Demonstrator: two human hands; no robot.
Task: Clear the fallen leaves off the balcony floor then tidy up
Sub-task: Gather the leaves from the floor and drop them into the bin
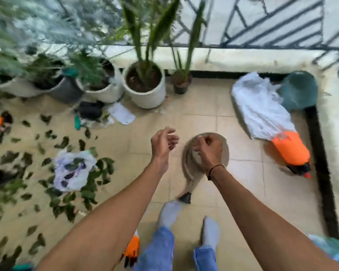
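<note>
Frame was motion-blurred; fallen leaves (53, 173) lay scattered over the left half of the tiled balcony floor (243, 192), around a crumpled pale plastic bag (72, 171) with leaves on and beside it; potted plants (98, 83) lined the back left, the big white pot (145, 94) rightmost of the large ones, a small dark pot (181, 84) just beside it; dark bits and a white flat item (121, 114) lay in front of the pots; left hand (163, 143) hung mid-air, fingers loosely curled, holding nothing; right hand (208, 151) curled into a fist over a round tan blurred object (188, 169), cannot tell if it gripped that; black band (213, 171) on the right wrist; feet in pale socks (169, 213) and blue jeans below; orange glove (132, 249) near bottom by the left leg; at right a white sheet (262, 110) lay over an orange sprayer bottle (291, 149) on its side, a green pot (298, 92) behind it in the corner; railing (272, 22) above the ledge.
</note>
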